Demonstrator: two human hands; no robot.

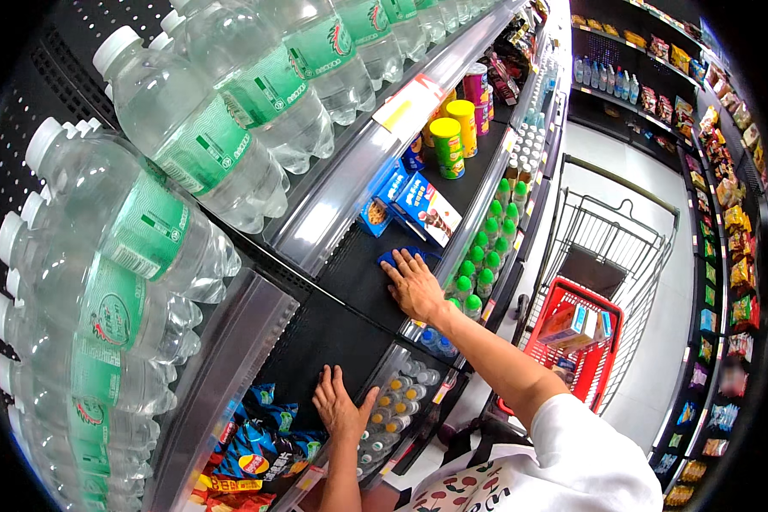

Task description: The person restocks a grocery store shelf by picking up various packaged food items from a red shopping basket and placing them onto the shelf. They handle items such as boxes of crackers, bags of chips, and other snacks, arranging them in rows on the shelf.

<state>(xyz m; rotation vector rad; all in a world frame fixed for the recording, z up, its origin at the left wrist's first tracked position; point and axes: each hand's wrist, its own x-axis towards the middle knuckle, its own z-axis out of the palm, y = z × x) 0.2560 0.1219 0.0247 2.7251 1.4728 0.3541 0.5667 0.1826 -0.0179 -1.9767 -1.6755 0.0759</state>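
My right hand (413, 285) presses a dark blue cloth (389, 257) flat against the black shelf (365, 291), its fingers spread over the fabric. Part of the cloth is hidden beneath that hand. Just beyond it stand blue snack boxes (422, 206), one picturing chocolate-coated sticks. My left hand (342, 400) holds nothing; its fingers are apart, near the front edge of the adjoining shelf section (317, 345). Close to this hand lie blue and black bags of potato chips (262, 451).
Large plastic bottles with green labels (205, 153) crowd the upper shelf. Farther along my shelf are canister snacks (448, 147). Green-capped bottles (486, 246) fill the level below. A wire shopping cart (614, 237) with a red basket (614, 333) containing boxes stands in the aisle.
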